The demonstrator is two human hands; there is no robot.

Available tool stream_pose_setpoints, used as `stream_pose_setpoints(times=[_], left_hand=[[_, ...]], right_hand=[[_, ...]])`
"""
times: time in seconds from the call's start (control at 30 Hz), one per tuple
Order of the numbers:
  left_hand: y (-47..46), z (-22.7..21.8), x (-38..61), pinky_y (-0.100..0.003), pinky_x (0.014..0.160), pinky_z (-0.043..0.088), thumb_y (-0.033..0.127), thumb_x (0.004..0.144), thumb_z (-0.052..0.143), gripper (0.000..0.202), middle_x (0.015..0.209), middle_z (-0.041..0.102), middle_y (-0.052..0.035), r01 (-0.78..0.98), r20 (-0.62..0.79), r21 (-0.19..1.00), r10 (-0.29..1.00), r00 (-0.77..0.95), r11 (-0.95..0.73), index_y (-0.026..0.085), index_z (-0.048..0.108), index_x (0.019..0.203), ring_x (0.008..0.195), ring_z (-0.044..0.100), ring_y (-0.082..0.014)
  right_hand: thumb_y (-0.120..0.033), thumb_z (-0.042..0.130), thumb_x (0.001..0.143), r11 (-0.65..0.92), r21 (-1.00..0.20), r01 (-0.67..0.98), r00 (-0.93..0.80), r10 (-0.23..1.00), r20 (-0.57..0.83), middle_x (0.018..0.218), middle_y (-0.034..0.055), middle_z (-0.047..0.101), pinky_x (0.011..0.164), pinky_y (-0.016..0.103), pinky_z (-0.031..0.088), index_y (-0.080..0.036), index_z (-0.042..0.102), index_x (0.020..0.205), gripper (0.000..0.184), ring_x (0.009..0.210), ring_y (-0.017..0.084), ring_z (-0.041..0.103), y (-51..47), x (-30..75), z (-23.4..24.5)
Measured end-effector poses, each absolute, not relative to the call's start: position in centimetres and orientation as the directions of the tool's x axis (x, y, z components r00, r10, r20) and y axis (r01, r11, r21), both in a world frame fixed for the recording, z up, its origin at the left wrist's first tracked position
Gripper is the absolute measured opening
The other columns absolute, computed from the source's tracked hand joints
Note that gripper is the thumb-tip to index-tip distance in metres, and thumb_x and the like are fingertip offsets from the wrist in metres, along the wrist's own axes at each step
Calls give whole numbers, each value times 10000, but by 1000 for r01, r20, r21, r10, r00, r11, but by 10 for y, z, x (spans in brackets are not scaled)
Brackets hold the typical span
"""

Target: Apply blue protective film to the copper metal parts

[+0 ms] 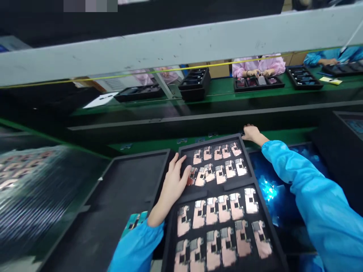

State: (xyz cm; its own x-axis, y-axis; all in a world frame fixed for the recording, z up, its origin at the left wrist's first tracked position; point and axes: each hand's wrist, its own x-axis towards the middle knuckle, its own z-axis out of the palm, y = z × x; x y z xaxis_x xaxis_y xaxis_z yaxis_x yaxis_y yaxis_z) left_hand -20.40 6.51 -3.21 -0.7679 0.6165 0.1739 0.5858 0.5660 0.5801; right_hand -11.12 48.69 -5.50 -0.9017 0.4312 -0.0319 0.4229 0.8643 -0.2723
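A black tray (249, 181) with rows of copper-coloured circuit boards (224, 207) lies in front of me, several of them overlapping in the second row. My left hand (176, 181) is over its upper left side, fingers stretched apart and thumb beside a reddish board (192, 176). At the tray's far right corner is my right hand (251, 133), its fingers curled. Whatever those fingers hold, if anything, is hidden. Left of the full tray lies another black tray (127, 177), with a teal circuit board (134, 223) partly behind my left forearm.
Small parts (182, 141) lie on the green surface behind the trays. Stacked boards (31, 189) blur at left. Crumpled blue shiny material (268, 189) is under my right arm. A grey beam (181, 41) crosses above. Beyond it, people in pink (258, 64) and blue (340, 56) sleeves work at trays.
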Motion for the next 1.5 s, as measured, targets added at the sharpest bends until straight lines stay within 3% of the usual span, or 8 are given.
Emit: stream_pose_setpoints(times=[0.2,0.4,0.5,0.63,0.73,0.87,1.2,1.5], left_hand=[[58,19,-158,-588,1309,379,528,1024,542,535,1632,563,-200,653,346,595,584,-735,469,193,676,1418,1568,484,-399],[79,88,-42,-411,967,632,511,1003,657,471,1338,779,-115,386,152,915,786,-600,118,231,747,1371,1210,740,-312],[92,93,-2,-312,697,608,467,919,769,400,1046,824,-83,146,46,989,848,-528,38,202,808,1215,868,761,-242],[92,78,32,-266,569,539,415,880,818,258,734,735,-16,3,7,1000,798,-603,-6,181,809,988,575,642,-151],[86,65,49,-270,569,561,415,857,838,264,821,770,-34,-20,-1,1000,767,-641,-15,188,808,987,614,699,-171],[82,53,61,-266,588,586,405,837,831,240,964,797,-65,87,83,996,708,-701,-30,199,828,960,742,739,-196],[90,28,68,-265,628,598,404,836,809,239,888,791,-56,110,88,994,703,-706,-14,194,794,948,785,735,-203],[102,9,78,-298,682,632,386,823,819,207,800,742,-31,74,110,994,669,-735,-82,193,752,851,739,721,-188]], right_hand=[[-261,696,915,802,-195,565,-813,582,38,1051,213,770,904,387,585,-63,775,1085,273,1023,343,756,474,-15,28],[-192,658,949,956,-227,-188,-900,-75,429,1237,119,661,882,367,620,-212,674,1322,374,1013,250,706,350,106,118],[-112,598,975,923,-224,-313,-872,-186,453,1252,113,652,933,398,639,-253,636,1373,424,1124,269,697,291,142,128],[-201,674,1001,788,-570,-232,-848,123,515,1327,114,655,894,362,668,-242,621,1389,394,1094,228,728,259,162,103],[-372,800,952,536,-835,-123,-838,394,377,1083,53,745,743,307,648,-221,703,1137,257,903,194,743,253,168,78],[-461,859,887,295,-952,-81,-834,503,226,945,32,786,756,321,633,-204,756,987,294,849,202,746,246,176,58],[-312,578,1100,534,-841,-88,-798,467,380,1046,58,807,822,329,625,-229,786,1144,229,924,204,773,236,193,37],[-263,676,1072,865,-502,25,-643,398,654,1030,73,739,893,420,618,-276,794,1122,129,1006,248,692,226,199,18]])
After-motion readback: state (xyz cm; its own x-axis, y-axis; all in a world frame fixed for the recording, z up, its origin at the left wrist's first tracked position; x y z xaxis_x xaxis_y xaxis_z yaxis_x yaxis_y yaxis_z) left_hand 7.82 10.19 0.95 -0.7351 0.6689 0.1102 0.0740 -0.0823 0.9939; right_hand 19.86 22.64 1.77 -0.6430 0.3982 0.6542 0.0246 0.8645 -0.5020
